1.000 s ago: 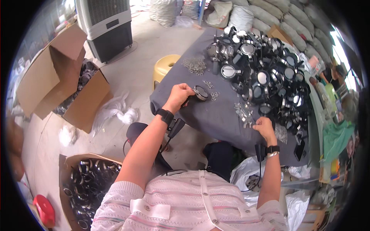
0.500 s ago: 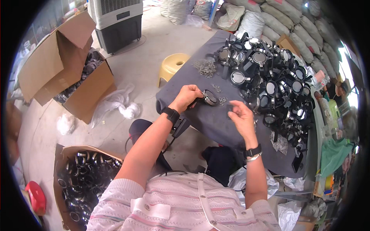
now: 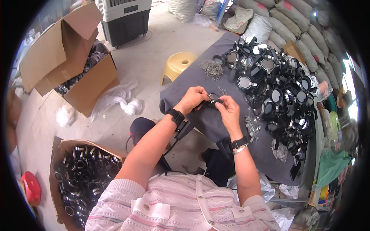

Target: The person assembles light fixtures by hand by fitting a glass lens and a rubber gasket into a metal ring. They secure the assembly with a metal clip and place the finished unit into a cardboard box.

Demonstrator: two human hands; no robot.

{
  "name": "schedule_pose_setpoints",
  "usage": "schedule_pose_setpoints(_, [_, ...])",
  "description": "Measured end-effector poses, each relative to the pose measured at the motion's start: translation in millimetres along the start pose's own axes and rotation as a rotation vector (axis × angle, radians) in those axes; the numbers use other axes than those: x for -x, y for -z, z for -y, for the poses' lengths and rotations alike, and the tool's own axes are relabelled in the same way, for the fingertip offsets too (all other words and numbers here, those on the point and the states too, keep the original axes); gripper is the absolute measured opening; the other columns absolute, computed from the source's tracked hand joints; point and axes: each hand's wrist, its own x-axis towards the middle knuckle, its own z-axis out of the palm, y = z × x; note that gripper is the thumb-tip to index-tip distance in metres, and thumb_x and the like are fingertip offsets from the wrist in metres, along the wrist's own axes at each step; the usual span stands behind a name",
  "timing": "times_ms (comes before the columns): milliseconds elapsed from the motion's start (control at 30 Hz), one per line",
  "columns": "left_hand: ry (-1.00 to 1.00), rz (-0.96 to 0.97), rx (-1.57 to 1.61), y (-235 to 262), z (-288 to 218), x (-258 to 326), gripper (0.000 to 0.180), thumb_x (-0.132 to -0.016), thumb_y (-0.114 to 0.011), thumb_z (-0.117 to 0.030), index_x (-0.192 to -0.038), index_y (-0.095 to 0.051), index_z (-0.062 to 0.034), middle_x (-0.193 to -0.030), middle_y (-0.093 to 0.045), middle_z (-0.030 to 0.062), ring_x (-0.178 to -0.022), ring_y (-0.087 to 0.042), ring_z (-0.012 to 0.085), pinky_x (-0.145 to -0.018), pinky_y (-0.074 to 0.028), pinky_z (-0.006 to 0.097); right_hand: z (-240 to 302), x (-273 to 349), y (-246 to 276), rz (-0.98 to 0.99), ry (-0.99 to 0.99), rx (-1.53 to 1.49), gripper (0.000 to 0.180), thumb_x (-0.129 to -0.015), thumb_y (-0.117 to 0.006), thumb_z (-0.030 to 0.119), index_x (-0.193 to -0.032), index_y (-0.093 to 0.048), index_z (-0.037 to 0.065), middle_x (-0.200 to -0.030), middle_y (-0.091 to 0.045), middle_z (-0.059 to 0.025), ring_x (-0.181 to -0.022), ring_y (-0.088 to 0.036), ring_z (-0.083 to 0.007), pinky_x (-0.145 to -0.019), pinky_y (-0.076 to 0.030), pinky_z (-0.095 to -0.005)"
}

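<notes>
My left hand [image 3: 191, 99] pinches a black part with a round, silver-rimmed end [image 3: 212, 101] above the near left side of the grey cloth-covered table [image 3: 185, 86]. From the other side, the closed thumb and fingers of my right hand [image 3: 230, 112] are on the same part. The fingers cover much of it, and any small piece between them is too small to make out. Just beyond my hands lie a few tiny metal pieces [image 3: 222, 91]. A larger heap of small metal pieces [image 3: 212, 69] sits farther back.
A big pile of black-and-silver round parts [image 3: 276, 96] covers the table's right side. Small clear pieces [image 3: 252, 129] lie near my right wrist. An open carton of similar parts [image 3: 86, 173] stands at lower left. Beyond the table are a yellow stool [image 3: 173, 66] and another carton [image 3: 92, 90].
My right hand has moved left and come together with my left hand at the black part. The part has turned, its round face now less visible. The view has shifted slightly.
</notes>
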Motion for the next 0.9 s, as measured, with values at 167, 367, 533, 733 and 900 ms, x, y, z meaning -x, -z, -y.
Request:
schedule_pose_setpoints(167, [0.001,-0.001,0.004,2.7,2.6,-1.7,0.008,-0.08,-0.063,-0.002,-0.074,-0.058,-0.0032,-0.063,-0.056,0.0024,-0.042,-0.046,0.0089,-0.036,-0.034,0.024,-13.6,-6.9,-3.8,0.01,-0.008,-0.038,0.015,-0.079,-0.067,0.0,-0.093,-0.061,0.001,-0.074,-0.061,-0.0022,-0.063,-0.056,-0.0081,-0.06,-0.046,-0.024])
schedule_pose_setpoints(367, [0.002,-0.011,0.0,2.6,2.1,-2.1,0.01,-0.08,-0.063,-0.003,-0.073,-0.057,-0.0033,-0.061,-0.055,0.0017,-0.041,-0.045,0.0081,-0.036,-0.033,0.024,-5.8,-11.0,-4.9,0.054,0.038,-0.008,0.015,-0.079,-0.066,-0.002,-0.093,-0.062,0.0,-0.082,-0.067,-0.0058,-0.07,-0.063,-0.0109,-0.066,-0.052,-0.0253])
schedule_pose_setpoints(533, [-0.029,-0.03,-0.014,2.5,4.0,-4.0,0.012,-0.081,-0.062,-0.003,-0.072,-0.056,-0.0037,-0.061,-0.054,0.0009,-0.04,-0.043,0.0076,-0.035,-0.031,0.024,-8.8,-22.2,0.3,0.138,0.005,0.028,0.015,-0.078,-0.067,-0.001,-0.092,-0.061,0.0,-0.079,-0.068,-0.0055,-0.071,-0.064,-0.0121,-0.066,-0.052,-0.0256])
schedule_pose_setpoints(733, [-0.209,-0.125,-0.127,-4.8,16.1,-1.6,0.01,-0.081,-0.061,-0.006,-0.074,-0.056,-0.0029,-0.061,-0.053,-0.0015,-0.048,-0.045,0.0064,-0.042,-0.036,0.024,-9.9,-29.1,3.3,0.186,0.061,0.159,0.016,-0.076,-0.07,0.0,-0.089,-0.06,0.001,-0.077,-0.067,-0.005,-0.07,-0.064,-0.0115,-0.063,-0.051,-0.026])
schedule_pose_setpoints(900, [-0.431,-0.185,-0.393,-6.7,25.4,6.3,0.016,-0.076,-0.066,-0.012,-0.077,-0.055,0.0,-0.061,-0.055,0.0027,-0.054,-0.052,0.0118,-0.05,-0.042,0.031,-8.0,-27.6,6.9,0.196,0.043,0.133,0.016,-0.077,-0.07,0.001,-0.089,-0.059,0.001,-0.075,-0.067,-0.0052,-0.067,-0.063,-0.0104,-0.061,-0.05,-0.0254])
